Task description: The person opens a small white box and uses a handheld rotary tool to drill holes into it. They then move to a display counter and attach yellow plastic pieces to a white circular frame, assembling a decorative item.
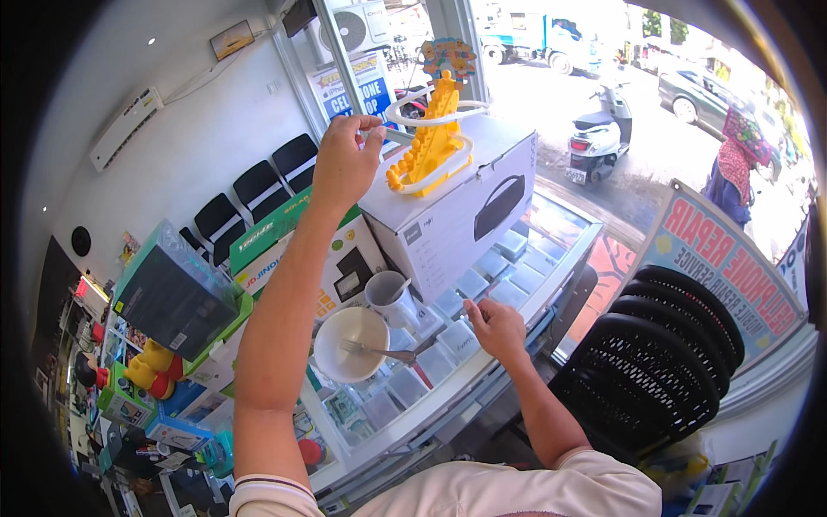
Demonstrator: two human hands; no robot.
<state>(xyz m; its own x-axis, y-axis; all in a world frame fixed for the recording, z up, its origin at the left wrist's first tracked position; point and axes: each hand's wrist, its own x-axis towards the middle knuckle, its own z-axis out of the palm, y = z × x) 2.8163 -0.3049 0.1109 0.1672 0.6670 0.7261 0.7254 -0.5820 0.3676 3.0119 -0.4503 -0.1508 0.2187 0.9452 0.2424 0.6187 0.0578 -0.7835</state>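
My left hand (349,159) is raised beside a yellow toy (435,133), its fingers curled toward the thumb. Anything between those fingertips is too small to make out. The toy has a stepped slope and a looping white track, and stands on a large white box (461,207). Lower down, my right hand (497,329) hovers over the glass counter (551,284), apart from the box. Its fingers are bent in and the palm is hidden. Between my arms are a white bowl (336,355) with a fork (379,351) across it and a pale mug (379,289) holding a utensil.
Green and white product boxes (345,267) stand left of the large box. A dark box (172,293) is farther left. Stacked black plastic chairs (655,362) and a sign (715,258) are at the right. Outside is a parked scooter (600,133).
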